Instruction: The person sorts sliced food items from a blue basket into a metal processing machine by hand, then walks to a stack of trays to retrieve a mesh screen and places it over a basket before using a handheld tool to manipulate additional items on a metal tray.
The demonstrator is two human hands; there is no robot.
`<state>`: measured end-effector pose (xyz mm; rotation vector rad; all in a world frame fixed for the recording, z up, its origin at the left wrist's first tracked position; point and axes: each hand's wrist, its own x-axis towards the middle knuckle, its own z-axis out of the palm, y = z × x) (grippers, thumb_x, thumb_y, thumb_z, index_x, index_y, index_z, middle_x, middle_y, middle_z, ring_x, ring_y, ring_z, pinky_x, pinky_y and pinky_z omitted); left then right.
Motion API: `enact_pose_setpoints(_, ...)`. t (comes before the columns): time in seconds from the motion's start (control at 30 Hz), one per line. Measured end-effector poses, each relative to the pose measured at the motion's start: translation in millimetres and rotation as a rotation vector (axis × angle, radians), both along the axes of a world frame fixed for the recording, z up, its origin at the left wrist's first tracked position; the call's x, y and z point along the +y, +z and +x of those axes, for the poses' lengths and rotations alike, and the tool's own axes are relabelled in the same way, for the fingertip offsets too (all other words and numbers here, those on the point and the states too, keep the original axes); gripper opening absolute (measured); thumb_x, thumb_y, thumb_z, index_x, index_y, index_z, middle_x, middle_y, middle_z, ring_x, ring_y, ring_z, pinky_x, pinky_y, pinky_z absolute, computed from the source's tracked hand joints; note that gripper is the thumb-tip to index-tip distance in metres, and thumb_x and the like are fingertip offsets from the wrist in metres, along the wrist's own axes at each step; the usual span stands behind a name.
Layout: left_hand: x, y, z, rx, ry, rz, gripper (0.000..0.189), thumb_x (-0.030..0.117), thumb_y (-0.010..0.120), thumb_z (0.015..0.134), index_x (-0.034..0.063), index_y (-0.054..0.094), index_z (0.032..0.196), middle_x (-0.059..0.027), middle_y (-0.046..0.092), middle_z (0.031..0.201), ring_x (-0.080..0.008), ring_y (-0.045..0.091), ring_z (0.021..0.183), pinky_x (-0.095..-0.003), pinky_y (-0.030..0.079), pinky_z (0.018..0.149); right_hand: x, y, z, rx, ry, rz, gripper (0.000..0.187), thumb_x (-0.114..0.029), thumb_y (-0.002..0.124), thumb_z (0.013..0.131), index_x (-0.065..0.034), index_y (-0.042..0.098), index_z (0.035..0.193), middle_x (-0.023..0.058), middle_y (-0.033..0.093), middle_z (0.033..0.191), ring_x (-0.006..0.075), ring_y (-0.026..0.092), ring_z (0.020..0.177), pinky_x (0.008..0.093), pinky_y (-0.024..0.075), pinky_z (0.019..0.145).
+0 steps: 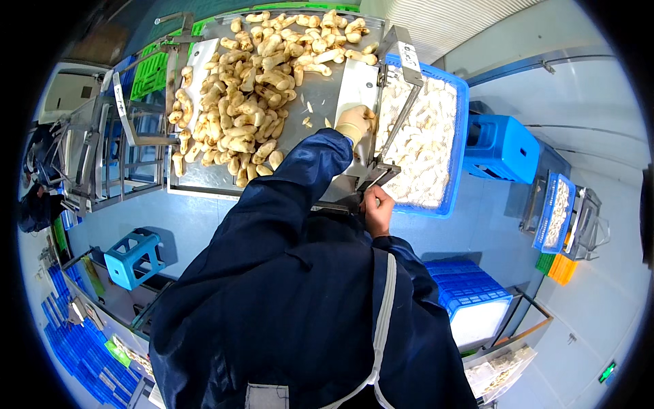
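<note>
My left hand (355, 121), in a pale glove, is curled at the edge of a white board (352, 84), beside a metal cutting frame (401, 120). Its fingers hide whatever may be under them. My bare right hand (377, 207) is closed around the near end of the frame's lever, its grip mostly covered by the fingers. Whole thick-stemmed mushrooms (240, 102), like king oysters, lie heaped on the steel table (317, 92) to the left. Right of the frame, a blue mesh crate (462, 117) holds white sliced pieces (421, 148).
A blue stool (503, 148) stands beyond the crate, and another stool (134, 258) stands on the floor at left. Stacked blue crates (465, 283) are near my right side. A second metal cutting frame (125, 115) sits at the table's left edge. Another person (38, 204) is at far left.
</note>
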<state>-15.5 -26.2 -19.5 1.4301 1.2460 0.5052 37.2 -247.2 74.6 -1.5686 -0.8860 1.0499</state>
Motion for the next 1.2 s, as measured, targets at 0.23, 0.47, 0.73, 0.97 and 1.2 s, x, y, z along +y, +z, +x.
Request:
enact_pose_setpoints(0.23,-7.8,24.6,-1.8,0.187,0.014,0.180,0.020,0.015,0.064,0.077,0.0040,0.058,0.093,-0.0080,0.065,0.078,-0.0178,0.062,0.068,-0.0277,0.048,0.061,20.7,59.8,3.9,0.151,-0.094,-0.104,0.027,-0.010,0.051,0.085,-0.0023,0.046,0.060,-0.0012,0.042,0.050,0.0062,0.040,0.047,0.0247,0.0306,0.043)
enact_pose_setpoints(0.47,-23.5,51.8,0.6,0.203,0.072,0.151,0.019,0.014,0.056,0.080,0.0059,0.058,0.097,-0.0172,0.063,0.082,-0.0293,0.061,0.077,-0.0352,0.047,0.069,-2.2,-10.4,4.8,-0.034,-0.008,-0.029,0.021,-0.010,0.050,0.082,0.0026,0.048,0.065,0.0063,0.042,0.055,0.0093,0.040,0.057,0.0272,0.0353,0.052)
enact_pose_setpoints(0.73,-39.7,99.1,10.3,-0.136,0.105,0.156,0.020,0.013,0.060,0.078,0.0047,0.060,0.097,-0.0150,0.064,0.087,-0.0262,0.061,0.080,-0.0297,0.046,0.075,0.2,12.4,4.9,0.066,-0.007,-0.085,0.026,-0.014,0.052,0.084,-0.0012,0.048,0.062,-0.0010,0.045,0.052,0.0069,0.040,0.051,0.0251,0.0312,0.047)
enact_pose_setpoints(0.97,10.9,154.0,-119.8,1.163,-0.237,0.579,0.014,0.012,0.055,0.076,0.0099,0.063,0.087,-0.0094,0.061,0.086,-0.0281,0.060,0.084,-0.0386,0.049,0.067,1.1,8.6,4.2,0.057,0.012,-0.034,0.028,-0.013,0.052,0.084,-0.0041,0.045,0.059,-0.0014,0.044,0.050,0.0064,0.040,0.047,0.0238,0.0300,0.044)
enact_pose_setpoints(1.2,55.1,136.6,-168.3,1.241,-0.628,0.607,0.023,0.023,0.063,0.075,0.0199,0.062,0.098,-0.0050,0.063,0.094,-0.0234,0.061,0.083,-0.0339,0.046,0.071,3.3,18.0,2.2,0.154,-0.006,-0.062,0.027,-0.012,0.052,0.084,-0.0038,0.045,0.059,-0.0014,0.043,0.050,0.0056,0.039,0.046,0.0228,0.0299,0.043)
